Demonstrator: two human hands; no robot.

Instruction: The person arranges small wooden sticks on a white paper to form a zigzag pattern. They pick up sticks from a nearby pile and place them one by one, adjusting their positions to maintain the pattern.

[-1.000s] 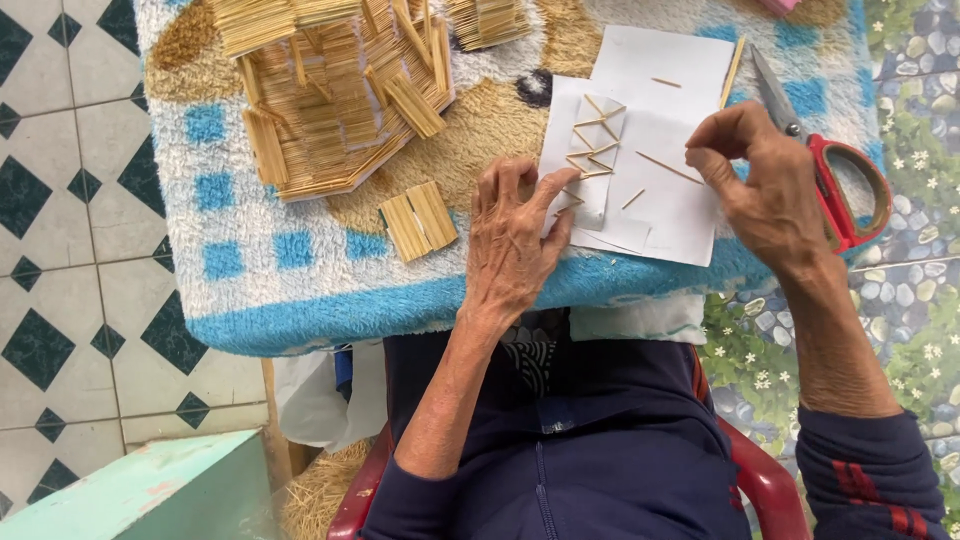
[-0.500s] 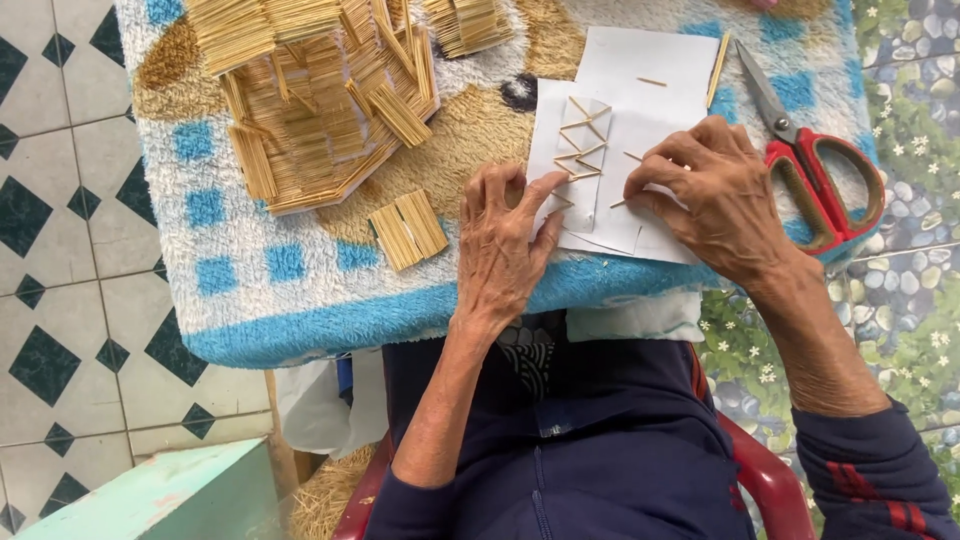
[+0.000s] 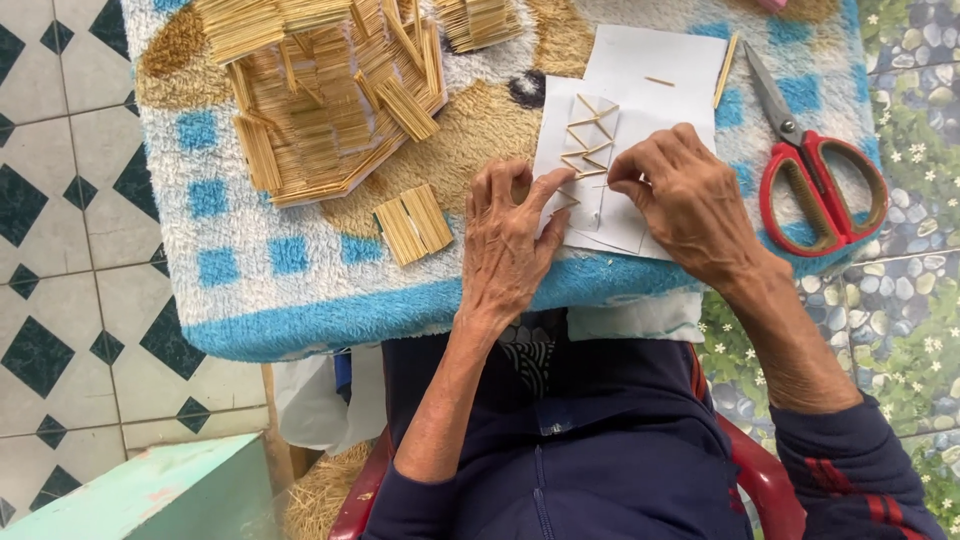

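A white paper sheet (image 3: 650, 110) lies on a blue-and-white fluffy mat (image 3: 300, 280). A zigzag of thin straw sticks (image 3: 590, 135) is laid down the paper's left strip. My left hand (image 3: 505, 245) rests flat on the mat, its fingers pressing the paper's lower left edge beside the zigzag. My right hand (image 3: 680, 200) is on the paper just right of the zigzag, thumb and forefinger pinched together at a stick's end; the stick itself is mostly hidden by the fingers.
Red-handled scissors (image 3: 815, 175) lie at the mat's right edge. A large straw-stick model (image 3: 330, 100) sits at the back left, with a small flat bundle of sticks (image 3: 413, 222) in front of it. Loose sticks (image 3: 725, 70) lie on the paper's far side. A tiled floor lies to the left.
My right hand has moved left from near the scissors onto the paper beside the zigzag. My left hand has slid slightly forward, pressing the paper's edge.
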